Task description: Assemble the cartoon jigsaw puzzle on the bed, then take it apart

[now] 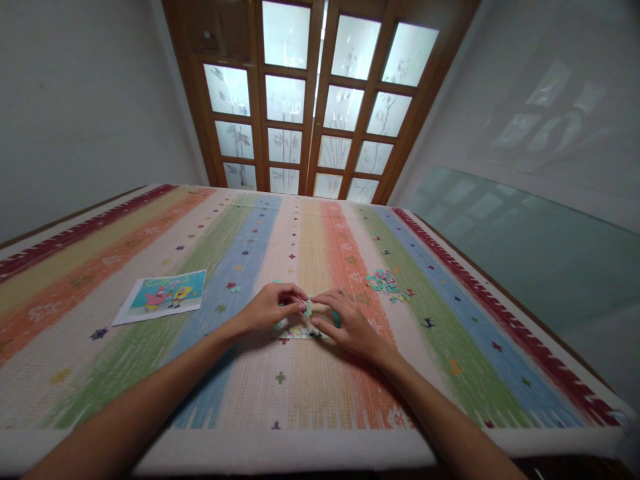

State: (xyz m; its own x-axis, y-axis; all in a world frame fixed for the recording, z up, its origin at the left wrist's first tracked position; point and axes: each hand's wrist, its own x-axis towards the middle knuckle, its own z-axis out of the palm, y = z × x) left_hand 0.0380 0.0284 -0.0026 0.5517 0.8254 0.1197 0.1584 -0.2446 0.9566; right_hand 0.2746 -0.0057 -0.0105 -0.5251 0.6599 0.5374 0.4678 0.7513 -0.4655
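My left hand (273,307) and my right hand (345,320) meet at the middle of a striped cloth (310,393). Both pinch a small jigsaw piece (308,307) between their fingertips. Under them lies a short strip of joined puzzle pieces (300,331), partly hidden by my fingers. A pile of loose puzzle pieces (385,283) lies to the right of my right hand. A reference picture (163,295) with cartoon figures lies flat to the left of my left hand.
The striped cloth covers a wide table whose near edge (280,453) runs below my forearms. A wooden door with frosted glass panes (315,100) stands behind the table. A sheet of greenish glass (530,247) leans along the right wall.
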